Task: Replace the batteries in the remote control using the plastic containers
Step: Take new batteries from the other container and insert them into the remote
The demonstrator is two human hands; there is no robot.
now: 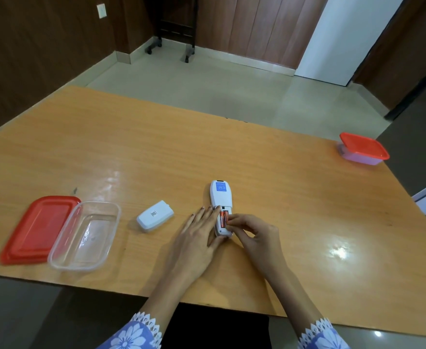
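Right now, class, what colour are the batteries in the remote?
Orange batteries, clearest in the head view.

bright, even light; glare patches on table (307, 197); soft focus; wide-angle bending at edges

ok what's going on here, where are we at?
A person is swapping batteries in a white remote lying face down on the table. The left hand steadies it while the right hand works at the two orange batteries in the open bay. The battery cover lies off to the left. Further left, an open clear container looks empty, its red lid beside it. A second, lidded container stands at the far right.
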